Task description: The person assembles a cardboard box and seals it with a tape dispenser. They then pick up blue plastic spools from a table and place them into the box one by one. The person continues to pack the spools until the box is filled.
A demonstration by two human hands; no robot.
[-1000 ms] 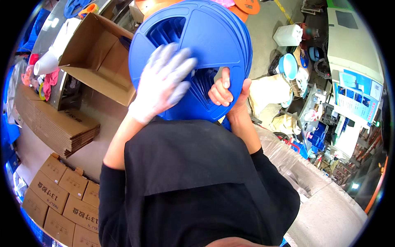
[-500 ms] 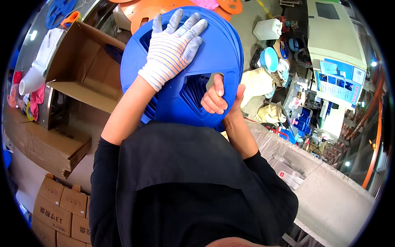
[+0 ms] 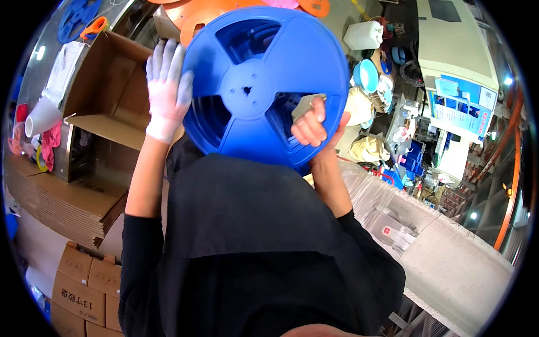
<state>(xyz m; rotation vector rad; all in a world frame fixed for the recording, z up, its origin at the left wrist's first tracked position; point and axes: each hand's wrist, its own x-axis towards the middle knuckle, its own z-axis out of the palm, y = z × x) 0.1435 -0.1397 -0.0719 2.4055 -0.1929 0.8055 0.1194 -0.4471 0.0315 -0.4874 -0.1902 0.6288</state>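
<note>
A person in a black long-sleeved top holds a large round blue plastic reel (image 3: 264,84) upright in front of the chest, its flat spoked face turned toward the camera. The left hand (image 3: 167,92), in a white knit glove, lies flat against the reel's left rim with fingers spread, steadying it rather than closing around it. The bare right hand (image 3: 314,126) grips the lower right of the reel, fingers hooked through a spoke opening and pinching a small grey tab (image 3: 306,106).

The reel is lifted clear and rests on nothing; no winding shows through its openings. It appears to be mid-handling, not yet set anywhere.

Room is tight. An open brown cardboard box (image 3: 106,90) sits just beside the gloved hand, with a stack of flattened cardboard sheets (image 3: 62,199) below it. Orange plastic discs (image 3: 208,17) lie just behind the reel's upper edge. To the right, a white plastic canister (image 3: 364,35) and cluttered machinery stand near; a clear plastic-wrapped bundle (image 3: 382,208) lies below the right elbow.
</note>
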